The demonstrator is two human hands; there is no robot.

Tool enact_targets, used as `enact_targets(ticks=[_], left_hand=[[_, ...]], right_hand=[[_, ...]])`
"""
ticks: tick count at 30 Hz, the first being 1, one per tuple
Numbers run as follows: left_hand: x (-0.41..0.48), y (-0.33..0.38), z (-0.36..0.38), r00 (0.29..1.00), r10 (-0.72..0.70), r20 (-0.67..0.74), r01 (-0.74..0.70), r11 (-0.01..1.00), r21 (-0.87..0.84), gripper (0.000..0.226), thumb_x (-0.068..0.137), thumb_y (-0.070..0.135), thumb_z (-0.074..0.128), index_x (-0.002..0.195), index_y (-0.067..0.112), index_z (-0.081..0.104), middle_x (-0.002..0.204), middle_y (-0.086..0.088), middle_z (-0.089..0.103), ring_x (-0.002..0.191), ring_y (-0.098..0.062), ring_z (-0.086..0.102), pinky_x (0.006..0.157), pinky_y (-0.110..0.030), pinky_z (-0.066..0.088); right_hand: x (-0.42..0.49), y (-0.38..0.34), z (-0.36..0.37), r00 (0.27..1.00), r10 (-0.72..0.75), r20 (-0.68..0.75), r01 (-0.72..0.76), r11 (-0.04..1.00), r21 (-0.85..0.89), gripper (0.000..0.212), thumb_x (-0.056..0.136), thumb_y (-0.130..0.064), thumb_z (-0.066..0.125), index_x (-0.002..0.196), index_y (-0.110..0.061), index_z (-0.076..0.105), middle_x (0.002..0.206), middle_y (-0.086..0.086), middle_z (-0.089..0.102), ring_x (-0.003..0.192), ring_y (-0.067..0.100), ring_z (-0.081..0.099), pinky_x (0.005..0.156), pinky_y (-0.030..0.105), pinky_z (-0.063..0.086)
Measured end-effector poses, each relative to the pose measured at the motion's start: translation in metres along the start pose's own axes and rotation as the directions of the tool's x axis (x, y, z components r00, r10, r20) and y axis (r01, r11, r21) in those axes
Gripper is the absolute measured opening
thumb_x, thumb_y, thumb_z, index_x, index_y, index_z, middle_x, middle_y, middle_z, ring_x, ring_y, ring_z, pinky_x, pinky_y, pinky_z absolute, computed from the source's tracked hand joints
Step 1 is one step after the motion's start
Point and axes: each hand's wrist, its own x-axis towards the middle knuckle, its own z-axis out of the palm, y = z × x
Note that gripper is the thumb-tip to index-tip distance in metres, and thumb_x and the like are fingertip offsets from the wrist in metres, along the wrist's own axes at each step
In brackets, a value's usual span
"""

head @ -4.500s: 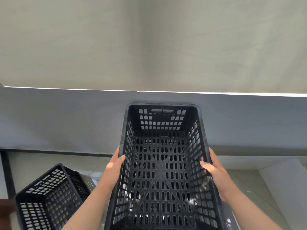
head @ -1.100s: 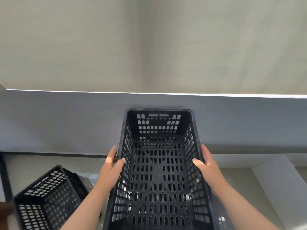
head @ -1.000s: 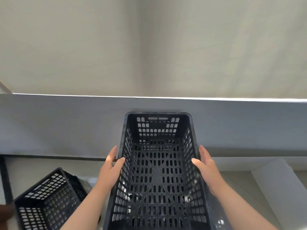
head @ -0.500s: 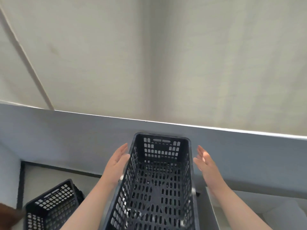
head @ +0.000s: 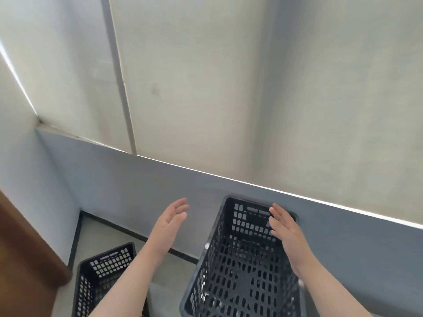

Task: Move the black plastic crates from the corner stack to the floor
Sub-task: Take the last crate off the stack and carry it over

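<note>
Both hands up and off the plastic. Left hand open, fingers spread and slightly curled, palm turned inward, well to the left of the tall black crate and touching nothing. Right hand open too, fingers straight and close together, palm facing left, hovering over the crate's far right corner; whether the fingertips brush the rim there cannot be told. Nothing gripped by either.

Tall black crate upright, mouth open to the camera, perforated walls and floor plainly visible, empty inside. Far end wall with its handle slot just beside the grey low wall. Base cut off by the lower edge of the view, so what it stands on cannot be told.

Second black crate down and to the left of the tall crate, on the pale floor, partly hidden behind the left forearm, well apart from the tall one. Empty as far as can be seen.

Brown wooden panel further left of the second crate, at the frame's edge. Pale wall rising beyond the tall crate, above the grey low wall's bright top edge.
</note>
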Motion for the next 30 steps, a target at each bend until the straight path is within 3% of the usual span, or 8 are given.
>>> enact_targets(ticks=[5, 12, 15, 20, 26, 30], left_hand=[[-0.027, -0.005, -0.079, 0.997, 0.01, -0.076, -0.013, 0.999, -0.049, 0.045, 0.085, 0.042, 0.053, 0.13, 0.045, 0.057, 0.128, 0.017, 0.066, 0.123, -0.004, 0.057, 0.112, -0.04, 0.039], [-0.059, -0.032, -0.199, 0.981, -0.01, -0.194, -0.004, 0.997, -0.071, 0.041, 0.089, 0.038, 0.052, 0.129, 0.043, 0.058, 0.125, 0.014, 0.067, 0.122, -0.008, 0.058, 0.103, -0.033, 0.044], [-0.072, -0.045, -0.242, 0.969, -0.025, -0.247, 0.007, 0.997, -0.071, 0.044, 0.085, 0.042, 0.05, 0.129, 0.043, 0.057, 0.125, 0.013, 0.067, 0.122, -0.007, 0.057, 0.103, -0.034, 0.044], [-0.084, -0.065, -0.293, 0.943, -0.051, -0.328, 0.034, 0.998, -0.056, 0.034, 0.103, 0.025, 0.048, 0.131, 0.042, 0.056, 0.127, 0.014, 0.065, 0.124, -0.006, 0.055, 0.108, -0.036, 0.042], [-0.087, -0.087, -0.34, 0.902, -0.096, -0.42, 0.073, 0.995, -0.071, 0.038, 0.092, 0.039, 0.049, 0.127, 0.048, 0.058, 0.13, 0.019, 0.063, 0.126, -0.003, 0.054, 0.113, -0.043, 0.038], [-0.071, -0.103, -0.368, 0.867, -0.118, -0.484, 0.095, 0.993, -0.072, 0.034, 0.101, 0.028, 0.048, 0.129, 0.046, 0.058, 0.131, 0.017, 0.063, 0.126, -0.003, 0.053, 0.11, -0.037, 0.04]], right_hand=[[-0.008, -0.024, 0.082, 0.995, -0.041, 0.096, 0.044, 0.999, -0.03, 0.052, 0.109, -0.035, 0.052, 0.159, -0.04, 0.038, 0.16, -0.018, 0.044, 0.149, 0.01, 0.04, 0.126, 0.048, 0.031], [-0.023, -0.049, 0.216, 0.967, -0.082, 0.242, 0.084, 0.996, -0.001, 0.05, 0.107, -0.033, 0.057, 0.154, -0.041, 0.043, 0.155, -0.018, 0.05, 0.144, 0.007, 0.045, 0.125, 0.05, 0.034], [-0.03, -0.057, 0.267, 0.952, -0.087, 0.294, 0.086, 0.996, 0.018, 0.059, 0.096, -0.042, 0.062, 0.153, -0.04, 0.046, 0.153, -0.017, 0.052, 0.14, 0.001, 0.048, 0.124, 0.049, 0.036], [-0.034, -0.068, 0.33, 0.918, -0.087, 0.386, 0.077, 0.996, 0.041, 0.067, 0.085, -0.045, 0.061, 0.151, -0.037, 0.049, 0.153, -0.014, 0.054, 0.136, -0.004, 0.05, 0.122, 0.048, 0.039], [-0.015, -0.075, 0.391, 0.87, -0.099, 0.483, 0.092, 0.995, 0.038, 0.074, 0.079, -0.052, 0.063, 0.151, -0.038, 0.05, 0.152, -0.017, 0.055, 0.139, 0.001, 0.051, 0.122, 0.048, 0.039], [0.012, -0.076, 0.435, 0.831, -0.109, 0.546, 0.111, 0.993, 0.03, 0.068, 0.085, -0.047, 0.061, 0.151, -0.037, 0.05, 0.152, -0.016, 0.055, 0.14, 0.003, 0.052, 0.122, 0.048, 0.04]])
